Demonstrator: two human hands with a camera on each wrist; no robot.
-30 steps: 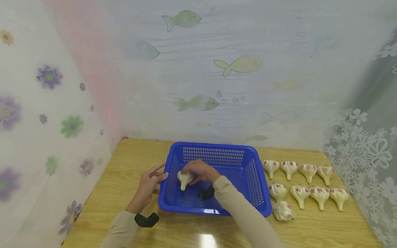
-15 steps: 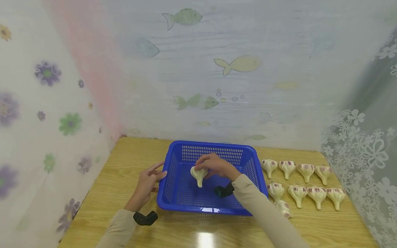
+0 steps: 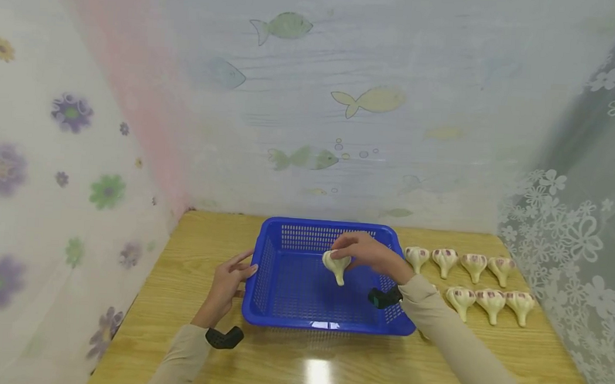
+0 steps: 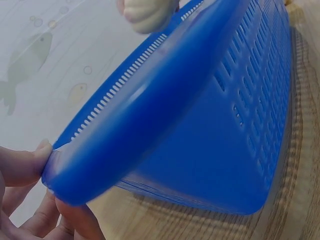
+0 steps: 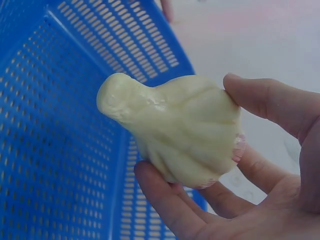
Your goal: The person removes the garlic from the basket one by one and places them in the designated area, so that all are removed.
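Note:
My right hand [image 3: 369, 256] holds a cream garlic bulb [image 3: 336, 266] over the blue plastic basket [image 3: 326, 326], its stem pointing down. In the right wrist view the thumb and fingertips pinch the wide end of the bulb [image 5: 175, 127], which has small pink patches. My left hand [image 3: 226, 284] grips the basket's left rim. The left wrist view has the thumb on the rim [image 4: 125, 135] and the other fingers underneath, partly hidden by it. A pale part of the bulb [image 4: 150, 14] shows at the top of that view.
Several garlic bulbs [image 3: 474, 267] lie in two rows on the wooden table [image 3: 297, 364], right of the basket. My right sleeve [image 3: 452, 336] covers some of that area. A patterned curtain [image 3: 311, 127] rises behind the table and along both sides.
My right hand has lifted the garlic bulb from the left side of the basket and carried it rightward. The left hand stays at the rim.

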